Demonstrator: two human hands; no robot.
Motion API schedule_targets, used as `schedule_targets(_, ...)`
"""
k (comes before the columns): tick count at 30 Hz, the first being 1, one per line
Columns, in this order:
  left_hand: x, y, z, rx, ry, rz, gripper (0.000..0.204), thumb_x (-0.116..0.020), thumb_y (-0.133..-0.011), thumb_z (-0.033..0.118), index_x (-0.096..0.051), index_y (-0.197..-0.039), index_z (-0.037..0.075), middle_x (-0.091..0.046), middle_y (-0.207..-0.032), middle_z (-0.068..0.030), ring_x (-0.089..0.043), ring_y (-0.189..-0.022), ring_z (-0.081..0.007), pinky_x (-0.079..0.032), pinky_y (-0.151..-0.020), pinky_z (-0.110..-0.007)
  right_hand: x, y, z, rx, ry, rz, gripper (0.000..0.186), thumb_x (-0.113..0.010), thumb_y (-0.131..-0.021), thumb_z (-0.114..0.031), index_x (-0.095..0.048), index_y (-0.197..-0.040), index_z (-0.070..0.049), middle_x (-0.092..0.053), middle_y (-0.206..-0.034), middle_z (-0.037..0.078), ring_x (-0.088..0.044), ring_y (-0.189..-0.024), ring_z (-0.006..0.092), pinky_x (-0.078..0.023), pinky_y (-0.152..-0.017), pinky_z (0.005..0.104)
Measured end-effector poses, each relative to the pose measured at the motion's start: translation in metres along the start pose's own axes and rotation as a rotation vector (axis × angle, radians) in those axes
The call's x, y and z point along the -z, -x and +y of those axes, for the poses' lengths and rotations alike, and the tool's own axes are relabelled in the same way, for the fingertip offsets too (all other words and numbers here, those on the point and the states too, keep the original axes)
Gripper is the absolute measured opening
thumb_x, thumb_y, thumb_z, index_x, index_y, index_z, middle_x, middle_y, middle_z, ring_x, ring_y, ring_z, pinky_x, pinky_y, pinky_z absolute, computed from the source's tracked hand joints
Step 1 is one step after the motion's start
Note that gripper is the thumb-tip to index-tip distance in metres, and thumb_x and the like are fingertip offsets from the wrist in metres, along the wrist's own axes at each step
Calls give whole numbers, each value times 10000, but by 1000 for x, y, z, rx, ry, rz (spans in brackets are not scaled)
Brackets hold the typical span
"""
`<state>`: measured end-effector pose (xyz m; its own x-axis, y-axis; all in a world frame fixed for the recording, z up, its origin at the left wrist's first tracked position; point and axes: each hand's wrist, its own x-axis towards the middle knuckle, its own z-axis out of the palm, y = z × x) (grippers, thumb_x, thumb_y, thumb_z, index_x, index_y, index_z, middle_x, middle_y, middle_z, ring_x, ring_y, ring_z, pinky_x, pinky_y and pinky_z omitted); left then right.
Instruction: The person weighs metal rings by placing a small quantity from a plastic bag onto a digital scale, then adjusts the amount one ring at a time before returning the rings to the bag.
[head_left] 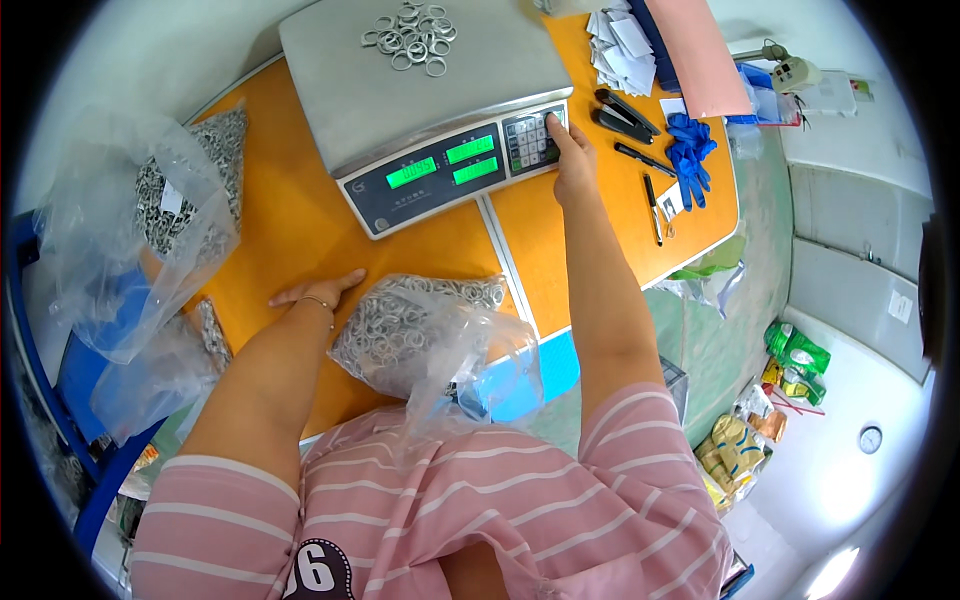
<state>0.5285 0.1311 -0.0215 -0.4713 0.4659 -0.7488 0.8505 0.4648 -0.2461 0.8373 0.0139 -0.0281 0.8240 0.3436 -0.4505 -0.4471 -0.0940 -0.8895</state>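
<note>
A grey counting scale (440,95) stands on the orange table (290,225), with a small heap of metal rings (412,35) on its steel pan. My right hand (572,160) reaches forward, one fingertip pressing the scale's keypad (532,140) beside the green displays. My left hand (322,291) lies flat on the table, palm down, holding nothing. Just right of it sits a clear plastic bag full of metal rings (415,325), its open top loose toward my chest.
A second open bag of rings (185,185) sits at the table's left edge, above a blue frame (60,400). Staplers (625,115), pens (650,205), blue gloves (692,155), paper slips (620,45) and a pink folder (690,50) lie at right. Packets (740,445) lie on the floor.
</note>
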Motion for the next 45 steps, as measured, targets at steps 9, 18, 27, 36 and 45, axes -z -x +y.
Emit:
schedule_targets(9, 2, 8, -1, -30, 178, -35, 1449, -840, -393, 531, 49, -1327, -131, -105, -1431, -239, -230, -1311, -238, -205, -1053, -258, 6, -13, 3, 46, 55, -22, 308, -666, -776, -119, -568, -1019, 42, -597, -817, 39, -534, -706, 104, -405, -661, 220)
schedule_targets(18, 3, 8, -1, 20, 38, 4, 1448, -817, -404, 569, 55, -1332, -119, -96, -1436, -231, -207, -1319, -262, -200, -1059, -273, 11, -12, 4, 28, -26, -148, 329, -647, -812, -217, -568, -1022, 23, -601, -867, 34, -523, -774, 102, -394, -721, 226)
schedule_targets(27, -3, -12, -3, -16, -65, -57, 1490, -744, -401, 675, 175, -1339, -30, 31, -1421, -284, -93, -1333, -357, -113, -1091, -365, 9, -5, 6, 9, -28, -147, 365, -568, -867, -286, -556, -1054, 28, -596, -911, 35, -511, -829, 103, -386, -761, 233)
schedule_targets(36, -9, -25, -5, 9, -136, -12, 1498, -788, -388, 623, 134, -1324, -97, -61, -1423, -272, -183, -1322, -310, -179, -1071, -331, -14, 45, 17, 1002, 845, 115, 457, -580, -827, -141, -389, -1203, 35, -470, -1153, 167, -481, -998, 287, -351, -881, 381)
schedule_targets(45, -17, -33, -4, 110, -15, -25, 1450, -788, -406, 598, 159, -1359, 52, -2, -1416, -292, -38, -1320, -420, -114, -1067, -491, -66, 151, 74, 1071, 798, -749, 232, -628, -678, -28, -584, -905, -54, -579, -888, 99, -542, -834, 287, -397, -714, 380)
